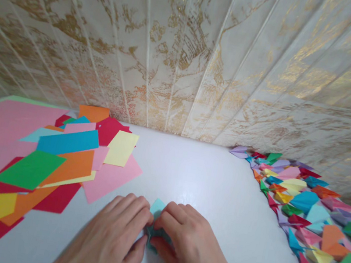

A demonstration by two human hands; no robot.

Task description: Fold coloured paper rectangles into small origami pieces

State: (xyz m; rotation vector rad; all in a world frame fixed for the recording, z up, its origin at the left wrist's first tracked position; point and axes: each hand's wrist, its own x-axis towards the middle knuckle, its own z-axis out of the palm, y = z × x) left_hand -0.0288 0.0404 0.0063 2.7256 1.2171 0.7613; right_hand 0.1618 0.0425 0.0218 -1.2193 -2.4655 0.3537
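A small piece of light-blue folded paper [157, 206] is between my two hands, low in the middle of the white table [186, 168]. My left hand [116, 233] pinches its left side, with the fingers curled and the thumb close to the fingertips. From the other side my right hand [189, 245] grips it, thumb below and fingers above. One pale tip sticks up between the fingertips, and a darker folded part shows under my right hand. Most of the paper's shape is hidden by the fingers.
To the left, coloured paper rectangles overlap in a loose spread, among them a green sheet [31, 168] and a large pink sheet [3, 122]. Many folded paper pieces [304, 201] crowd the right side. Behind the table hangs a gold-patterned curtain [181, 52].
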